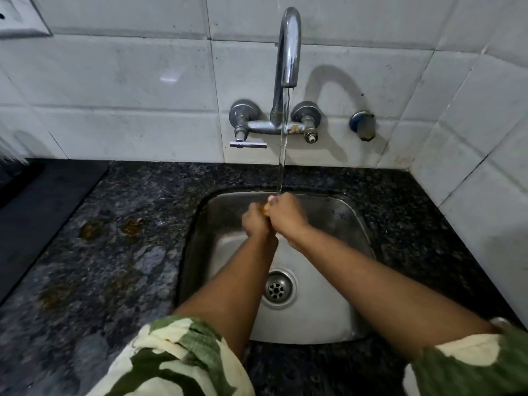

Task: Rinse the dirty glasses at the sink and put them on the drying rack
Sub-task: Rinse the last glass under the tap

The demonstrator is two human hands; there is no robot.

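A view looking down at a steel kitchen sink (pixel 337 315) set into a dark speckled stone counter (pixel 120 252). Two bare forearms reach forward from the near edge over the basin, with green and cream patterned sleeves (pixel 183 358) pushed up near the elbows. The left hand (pixel 255 222) and right hand (pixel 284 214) meet at the far side of the basin, both with fingers curled into loose fists and pressed against each other. A small patch of something orange shows between them, but what it is cannot be told, nor whether either hand is gripping it. No glass can be made out in the hands or anywhere in view.

A curved chrome tap (pixel 288 50) rises from the white tiled wall (pixel 128 75) behind the sink, with a lever handle (pixel 248 144) on its left side. A thin stream of water (pixel 283 144) falls from the spout onto the top of the right hand. The round drain (pixel 278 288) sits in the middle of the basin, near the forearms. Rust-coloured stains mark the counter to the left of the sink. A dark flat mat (pixel 37 204) lies on the far left of the counter
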